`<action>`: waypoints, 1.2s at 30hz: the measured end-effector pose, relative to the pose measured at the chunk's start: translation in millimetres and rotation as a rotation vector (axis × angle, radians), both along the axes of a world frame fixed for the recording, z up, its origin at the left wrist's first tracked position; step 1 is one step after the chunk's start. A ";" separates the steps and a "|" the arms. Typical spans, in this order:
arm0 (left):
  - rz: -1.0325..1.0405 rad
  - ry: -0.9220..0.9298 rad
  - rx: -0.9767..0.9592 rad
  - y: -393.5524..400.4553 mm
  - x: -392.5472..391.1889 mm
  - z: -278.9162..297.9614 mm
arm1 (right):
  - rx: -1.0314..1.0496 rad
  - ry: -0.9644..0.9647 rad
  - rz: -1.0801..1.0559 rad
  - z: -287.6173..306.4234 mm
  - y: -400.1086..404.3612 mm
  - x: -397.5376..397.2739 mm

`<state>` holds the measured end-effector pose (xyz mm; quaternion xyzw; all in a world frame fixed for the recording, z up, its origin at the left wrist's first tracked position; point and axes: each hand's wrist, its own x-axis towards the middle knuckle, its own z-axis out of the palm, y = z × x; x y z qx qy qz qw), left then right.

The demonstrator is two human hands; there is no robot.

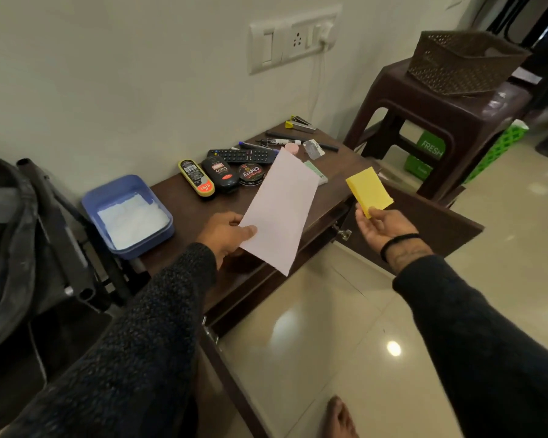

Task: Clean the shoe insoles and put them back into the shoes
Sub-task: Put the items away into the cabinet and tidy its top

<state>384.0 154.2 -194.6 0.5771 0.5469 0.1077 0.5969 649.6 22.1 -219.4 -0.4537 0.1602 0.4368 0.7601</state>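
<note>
My left hand (227,233) pinches the lower corner of a flat pale pink sheet (280,207), held tilted above the dark wooden cabinet top (203,216). A folded yellow cloth or sponge pad (369,191) is pinched by my right hand (382,227) and held up over the open cabinet door (440,222). No shoes or insoles are in view.
A blue tray (92,203) holding white powder sits at the cabinet's left end. Shoe-polish bottles (220,175), a polish tin (251,173), a remote (241,155) and pens lie at the back. A brown stool (450,121) with a basket (465,61) stands right. A bare foot (340,418) is on the tiled floor.
</note>
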 end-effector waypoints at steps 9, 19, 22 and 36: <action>0.099 -0.206 -0.639 -180.4 -25.1 -0.3 | 0.024 0.110 0.041 -25.9 -80.3 -71.5; 0.378 -0.187 -0.810 -244.0 -35.2 -56.9 | -0.156 -0.012 0.261 -59.1 -109.5 -71.1; 0.411 -0.172 -0.758 -236.2 -28.1 -78.1 | -0.149 -0.005 0.295 -65.5 -97.6 -74.1; 0.890 -0.123 -0.564 -137.6 -10.7 -138.8 | -0.365 0.003 0.441 -129.2 5.4 -135.7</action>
